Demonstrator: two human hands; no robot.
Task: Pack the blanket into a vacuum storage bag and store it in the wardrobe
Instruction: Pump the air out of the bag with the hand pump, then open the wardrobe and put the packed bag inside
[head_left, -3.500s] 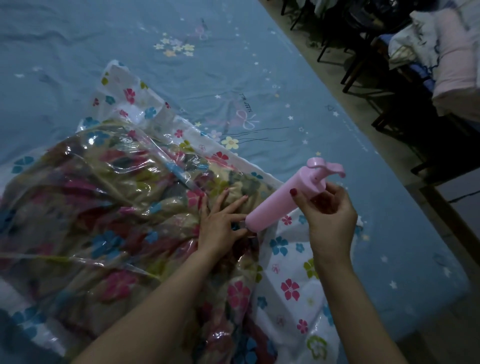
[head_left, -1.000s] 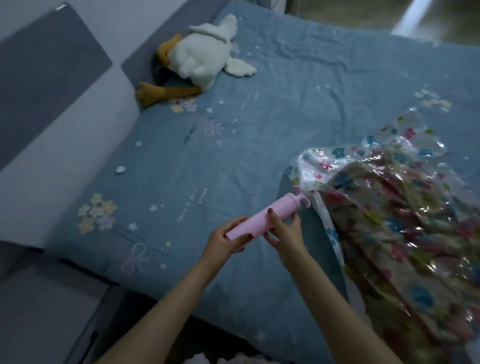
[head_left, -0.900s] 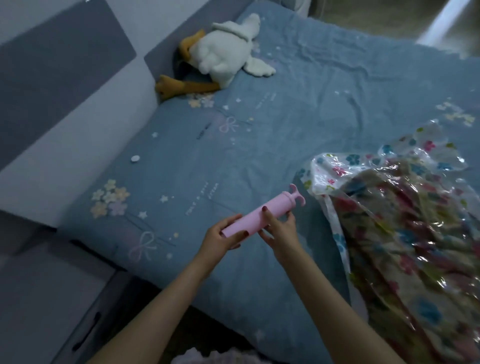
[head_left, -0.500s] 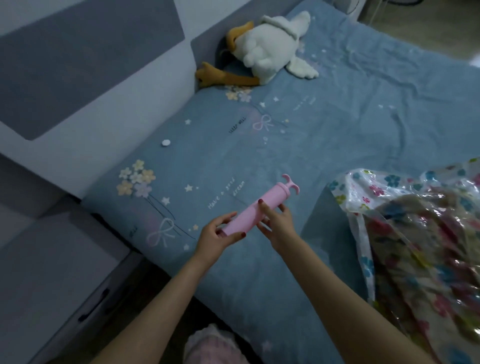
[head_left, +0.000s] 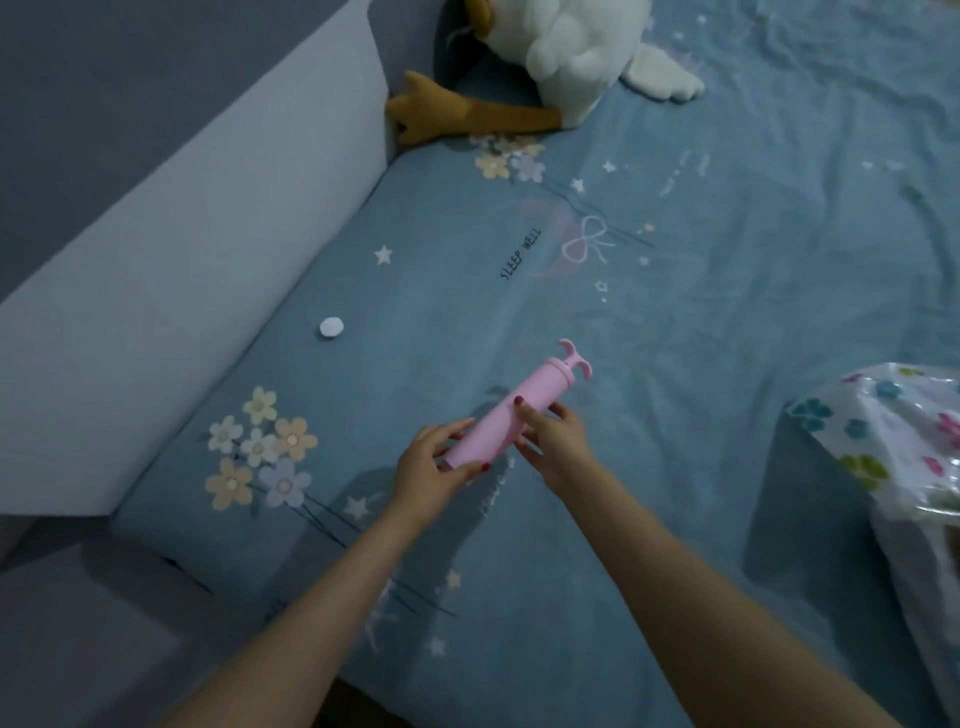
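I hold a pink hand pump over the blue bed sheet, its handle end pointing up and away. My left hand grips the pump's lower end. My right hand pinches the middle of the barrel. The floral vacuum storage bag with the blanket inside lies at the right edge, only its corner in view and apart from both hands.
A white plush duck with orange feet lies at the head of the bed. A small white round cap rests on the sheet near the padded grey headboard. The bed's near edge runs along the bottom left.
The pump came off the bag's valve and my hands carried it left, away from the bag. The view has swung left, so the bag has slid to the right edge.
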